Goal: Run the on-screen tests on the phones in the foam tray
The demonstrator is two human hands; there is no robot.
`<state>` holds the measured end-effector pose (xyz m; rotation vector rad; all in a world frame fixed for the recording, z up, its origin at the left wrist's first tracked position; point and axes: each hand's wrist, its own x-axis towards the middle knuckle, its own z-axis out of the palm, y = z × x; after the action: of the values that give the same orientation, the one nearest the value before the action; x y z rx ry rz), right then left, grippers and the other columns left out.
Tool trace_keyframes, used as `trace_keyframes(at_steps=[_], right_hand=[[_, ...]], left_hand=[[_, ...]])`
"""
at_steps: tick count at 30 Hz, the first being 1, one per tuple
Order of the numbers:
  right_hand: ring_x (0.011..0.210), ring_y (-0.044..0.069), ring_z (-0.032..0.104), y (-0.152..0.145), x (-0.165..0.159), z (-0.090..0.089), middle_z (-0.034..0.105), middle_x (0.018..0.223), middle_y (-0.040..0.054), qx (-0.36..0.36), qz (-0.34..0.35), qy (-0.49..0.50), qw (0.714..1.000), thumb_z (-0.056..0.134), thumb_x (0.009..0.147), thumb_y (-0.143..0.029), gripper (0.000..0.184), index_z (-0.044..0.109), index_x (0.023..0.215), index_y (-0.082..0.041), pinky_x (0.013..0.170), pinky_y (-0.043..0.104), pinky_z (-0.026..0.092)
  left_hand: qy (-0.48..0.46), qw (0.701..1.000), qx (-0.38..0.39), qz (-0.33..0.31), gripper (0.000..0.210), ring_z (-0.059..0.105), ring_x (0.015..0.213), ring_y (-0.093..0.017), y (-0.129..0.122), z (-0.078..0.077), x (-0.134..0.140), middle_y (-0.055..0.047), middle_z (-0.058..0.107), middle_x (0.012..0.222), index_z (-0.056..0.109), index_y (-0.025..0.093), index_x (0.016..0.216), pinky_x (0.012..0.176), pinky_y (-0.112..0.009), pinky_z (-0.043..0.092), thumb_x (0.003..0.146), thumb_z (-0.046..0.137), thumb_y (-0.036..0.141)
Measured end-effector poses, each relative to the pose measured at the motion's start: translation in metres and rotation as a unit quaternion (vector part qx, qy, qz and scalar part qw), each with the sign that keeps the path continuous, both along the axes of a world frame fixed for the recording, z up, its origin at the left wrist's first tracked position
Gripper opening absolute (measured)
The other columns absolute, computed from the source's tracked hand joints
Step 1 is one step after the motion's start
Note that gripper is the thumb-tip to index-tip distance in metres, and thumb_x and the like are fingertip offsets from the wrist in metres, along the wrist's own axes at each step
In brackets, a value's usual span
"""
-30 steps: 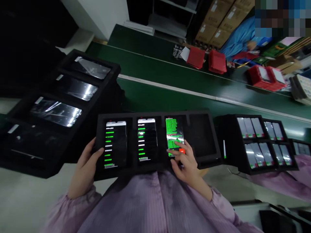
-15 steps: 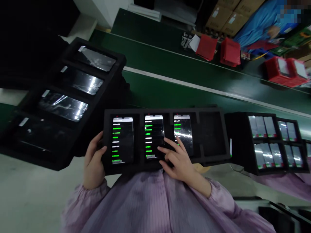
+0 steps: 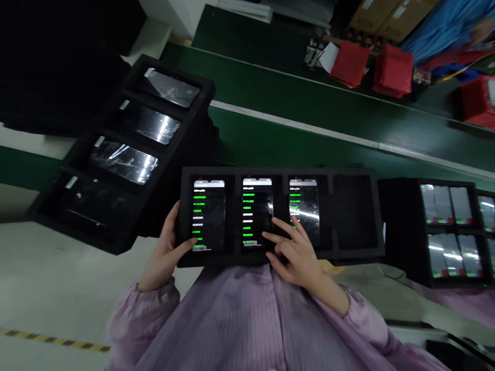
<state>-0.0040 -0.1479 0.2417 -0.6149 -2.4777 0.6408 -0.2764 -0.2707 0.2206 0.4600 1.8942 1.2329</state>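
Observation:
A black foam tray (image 3: 278, 172) lies in front of me, with three lit smartphones in its slots and one bare slot at the right end. My left hand (image 3: 166, 252) grips the tray's left end, its thumb reaching over the rim onto the lower screen of the left smartphone (image 3: 211, 216). Over the middle smartphone (image 3: 257, 206) my right hand (image 3: 292, 247) is spread, holding nothing, fingertips at that phone's right edge. One raised finger overlaps the right smartphone (image 3: 305, 198). The screens show lists of mostly green and some white text lines.
At the left, another black tray (image 3: 129, 193) holds several dark phones. Black trays of upright phones (image 3: 450, 203) stand at the right. Behind runs a green bench (image 3: 270, 144) with red folders (image 3: 350, 64) and cardboard boxes (image 3: 402, 20). A person in blue is at the top right.
My left thumb has moved from the tray's edge onto the left smartphone's screen. My right hand keeps about the same pose over the middle phone. The whole view has shifted a little.

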Motion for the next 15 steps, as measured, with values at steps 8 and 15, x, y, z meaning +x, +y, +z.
trace_keyframes(at_steps=[8,15], right_hand=[[0.136,0.026,0.06,-0.003,-0.001,0.002,0.082,0.106,0.0006,0.011,0.009,-0.021,1.0,0.06,0.096,-0.017,0.022,0.058,0.076,-0.025,0.128,0.058,0.028],[0.122,0.027,0.07,0.001,0.041,0.008,0.082,0.09,-0.0045,0.063,-0.129,0.027,0.989,0.056,0.089,-0.006,0.027,0.051,0.071,-0.026,0.13,0.065,0.011]], left_hand=[[-0.001,1.0,-0.012,0.023,0.094,0.042,0.15,-0.031,0.002,0.003,0.001,-0.003,0.05,0.16,0.05,0.032,0.152,0.121,-0.041,0.04,0.062,0.079,0.035],[0.031,0.993,-0.05,0.101,0.07,0.054,0.14,-0.03,0.008,0.01,0.004,-0.002,0.066,0.144,0.067,0.027,0.136,0.123,-0.042,0.036,0.067,0.073,0.031]])
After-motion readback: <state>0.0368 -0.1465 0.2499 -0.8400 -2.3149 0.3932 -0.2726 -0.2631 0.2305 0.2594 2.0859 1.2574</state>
